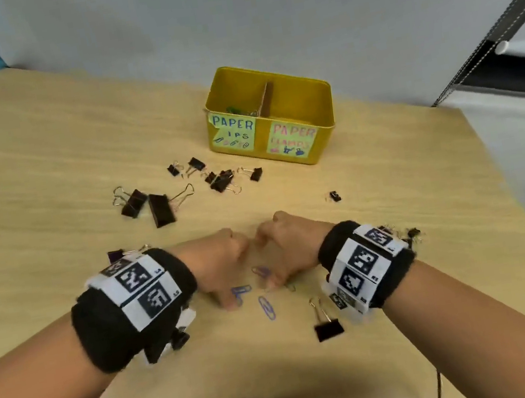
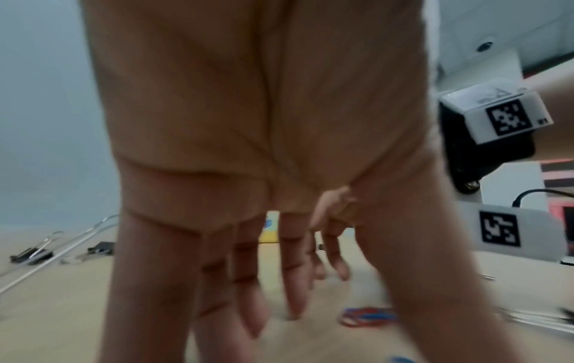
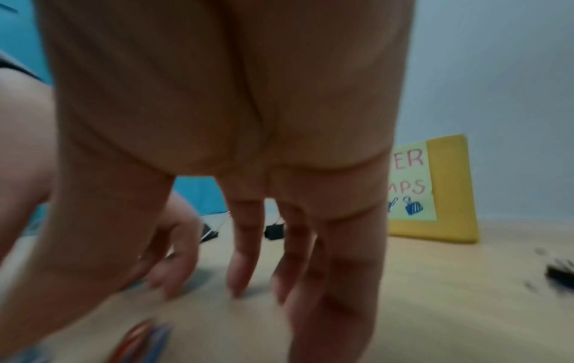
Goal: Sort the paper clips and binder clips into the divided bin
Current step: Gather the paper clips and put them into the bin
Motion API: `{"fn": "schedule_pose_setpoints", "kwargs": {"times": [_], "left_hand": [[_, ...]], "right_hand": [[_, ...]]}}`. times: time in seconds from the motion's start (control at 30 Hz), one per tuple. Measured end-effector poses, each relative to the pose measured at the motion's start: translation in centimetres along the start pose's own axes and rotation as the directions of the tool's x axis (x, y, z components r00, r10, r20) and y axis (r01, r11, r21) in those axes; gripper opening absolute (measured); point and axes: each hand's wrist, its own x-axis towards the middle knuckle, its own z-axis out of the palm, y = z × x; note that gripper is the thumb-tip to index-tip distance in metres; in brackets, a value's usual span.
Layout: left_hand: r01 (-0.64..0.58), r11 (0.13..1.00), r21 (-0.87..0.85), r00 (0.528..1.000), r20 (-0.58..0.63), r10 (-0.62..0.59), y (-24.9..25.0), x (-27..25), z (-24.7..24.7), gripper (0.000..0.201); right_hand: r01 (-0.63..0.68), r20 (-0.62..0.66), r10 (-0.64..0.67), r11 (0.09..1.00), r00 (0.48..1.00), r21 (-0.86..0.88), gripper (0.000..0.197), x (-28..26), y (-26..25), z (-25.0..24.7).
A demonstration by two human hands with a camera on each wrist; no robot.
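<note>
Nearest the viewer, a black binder clip (image 1: 328, 328) lies beside the right wrist. Both hands, left hand (image 1: 220, 265) and right hand (image 1: 283, 251), are arched side by side over loose paper clips (image 1: 265, 306) on the wooden table (image 1: 41, 173), fingers extended downward with tips at the surface; neither appears to hold anything, though motion blur leaves this uncertain. Beyond, a scatter of binder clips (image 1: 158, 206) occupies the open tabletop between the hands and the yellow divided bin (image 1: 323, 112), whose left compartment, labelled for paper clips, contains some clips.
</note>
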Motion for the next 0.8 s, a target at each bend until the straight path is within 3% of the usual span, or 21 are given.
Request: {"fn": "schedule_pose_setpoints", "kwargs": {"times": [0.1, 0.2, 0.37, 0.57, 0.8], "left_hand": [[-0.01, 1.0, -0.001, 0.983, -0.181, 0.01, 0.8, -0.3, 2.8, 0.05], [-0.049, 0.998, -0.038, 0.956, -0.291, 0.036, 1.5, -0.3, 4.3, 0.032], [-0.026, 0.993, -0.113, 0.949, -0.316, -0.011, 1.9, -0.4, 4.5, 0.022], [0.015, 0.982, -0.189, 0.925, -0.371, -0.085, 2.4, -0.3, 5.4, 0.023], [0.0, 0.984, -0.178, 0.935, -0.35, -0.063, 2.7, -0.2, 6.2, 0.019]], "right_hand": [[0.066, -0.107, -0.067, 0.998, 0.992, -0.018, 0.074, -0.8, -1.0, 3.1], [0.116, -0.169, -0.109, 0.993, 0.98, 0.027, 0.055, -0.7, -1.3, 4.0], [0.16, -0.237, -0.134, 0.983, 0.962, 0.093, 0.028, -0.8, 0.0, 4.0], [0.131, -0.306, -0.074, 0.977, 0.949, 0.17, 0.029, -1.4, 0.8, 4.7], [0.111, -0.301, -0.053, 0.978, 0.952, 0.178, 0.026, -1.7, 0.4, 5.6]]}}
